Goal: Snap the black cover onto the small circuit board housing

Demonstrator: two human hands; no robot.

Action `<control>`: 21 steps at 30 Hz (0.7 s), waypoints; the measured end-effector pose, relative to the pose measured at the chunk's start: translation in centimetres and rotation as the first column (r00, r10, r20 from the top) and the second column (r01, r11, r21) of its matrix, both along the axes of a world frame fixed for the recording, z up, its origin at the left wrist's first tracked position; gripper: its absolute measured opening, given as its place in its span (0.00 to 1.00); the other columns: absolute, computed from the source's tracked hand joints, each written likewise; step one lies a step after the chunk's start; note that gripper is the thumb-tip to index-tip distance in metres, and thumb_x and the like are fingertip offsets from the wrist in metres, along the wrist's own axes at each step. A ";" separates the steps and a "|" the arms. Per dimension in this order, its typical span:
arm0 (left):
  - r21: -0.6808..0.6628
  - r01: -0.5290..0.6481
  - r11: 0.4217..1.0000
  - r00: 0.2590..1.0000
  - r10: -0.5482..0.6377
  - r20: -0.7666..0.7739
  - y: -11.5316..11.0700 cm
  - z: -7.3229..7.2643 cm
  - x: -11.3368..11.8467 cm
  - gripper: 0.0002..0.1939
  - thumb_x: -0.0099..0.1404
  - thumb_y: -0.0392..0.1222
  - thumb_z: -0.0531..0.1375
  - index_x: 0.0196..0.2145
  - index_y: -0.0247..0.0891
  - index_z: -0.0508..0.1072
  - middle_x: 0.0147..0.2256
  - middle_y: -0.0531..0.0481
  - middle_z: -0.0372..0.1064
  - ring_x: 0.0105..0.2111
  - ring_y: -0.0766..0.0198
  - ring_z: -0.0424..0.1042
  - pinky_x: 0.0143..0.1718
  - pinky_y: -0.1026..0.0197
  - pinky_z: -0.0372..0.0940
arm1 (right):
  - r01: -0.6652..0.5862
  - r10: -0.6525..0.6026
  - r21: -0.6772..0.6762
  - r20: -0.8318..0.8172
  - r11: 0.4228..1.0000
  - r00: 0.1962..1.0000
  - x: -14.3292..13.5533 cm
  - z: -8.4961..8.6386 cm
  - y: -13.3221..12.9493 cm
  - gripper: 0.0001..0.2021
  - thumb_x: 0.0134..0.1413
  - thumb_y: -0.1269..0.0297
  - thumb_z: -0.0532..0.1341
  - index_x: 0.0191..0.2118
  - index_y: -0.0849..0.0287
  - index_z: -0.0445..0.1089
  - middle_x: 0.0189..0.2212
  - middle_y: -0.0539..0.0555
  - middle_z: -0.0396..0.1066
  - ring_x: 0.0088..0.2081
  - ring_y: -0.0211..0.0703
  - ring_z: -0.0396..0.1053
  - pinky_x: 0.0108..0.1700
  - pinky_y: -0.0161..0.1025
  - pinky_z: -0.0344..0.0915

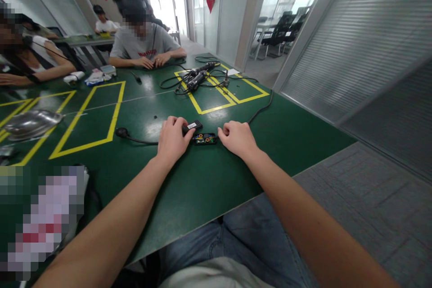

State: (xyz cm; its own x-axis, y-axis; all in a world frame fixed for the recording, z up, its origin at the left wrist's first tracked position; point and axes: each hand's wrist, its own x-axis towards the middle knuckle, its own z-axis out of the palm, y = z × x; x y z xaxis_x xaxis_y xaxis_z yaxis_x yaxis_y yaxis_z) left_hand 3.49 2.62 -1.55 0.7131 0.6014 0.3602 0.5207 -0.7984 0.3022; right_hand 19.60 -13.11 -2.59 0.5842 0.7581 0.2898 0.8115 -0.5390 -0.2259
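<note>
An opened black plastic casing (205, 142) lies on the green table in front of me, with colourful electronic parts and wires showing inside. At its left end, my left hand (173, 140) is closed around a black ribbed cover (199, 123) that carries a white label. My right hand (239, 138) is at the casing's right end, thumb and forefinger curled together; whatever is between them is hidden. A black cable (261, 109) runs from behind that hand toward the far right. Left of my left hand, another cable (143, 141) ends in a round black plug (121, 132).
Farther back lie black cylindrical tools (199, 78) with tangled cables, inside yellow tape outlines (218, 109). A shiny metal dish (32, 123) is at the left, a blurred packet (50, 220) at near left. Across the table a person (145, 45) works with both hands.
</note>
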 end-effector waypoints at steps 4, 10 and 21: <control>-0.086 0.031 0.996 0.999 -0.028 0.039 0.8 -0.4 0.0 0.15 0.74 0.47 0.66 0.55 0.45 0.83 0.59 0.41 0.79 0.58 0.42 0.76 0.60 0.41 0.70 | -0.006 0.005 0.012 0.051 1.000 0.999 0.0 -0.3 0.1 0.17 0.72 0.60 0.59 0.28 0.55 0.70 0.33 0.57 0.76 0.38 0.50 0.71 0.42 0.46 0.53; -0.136 -0.002 0.991 0.995 0.015 0.094 1.6 -0.8 0.0 0.15 0.73 0.45 0.65 0.54 0.43 0.85 0.50 0.41 0.84 0.48 0.44 0.79 0.54 0.43 0.73 | 0.001 -0.002 0.003 0.064 1.000 0.998 -0.1 -0.1 0.1 0.17 0.74 0.59 0.59 0.29 0.56 0.71 0.34 0.57 0.77 0.41 0.51 0.71 0.45 0.47 0.54; 0.060 0.479 0.876 0.875 -0.482 0.050 0.2 -0.5 -0.8 0.23 0.81 0.43 0.51 0.64 0.44 0.80 0.53 0.39 0.78 0.53 0.48 0.71 0.60 0.41 0.69 | 0.006 -0.006 0.013 0.075 1.000 0.997 -0.3 0.0 0.2 0.21 0.80 0.53 0.57 0.35 0.57 0.76 0.40 0.59 0.79 0.47 0.54 0.71 0.51 0.49 0.53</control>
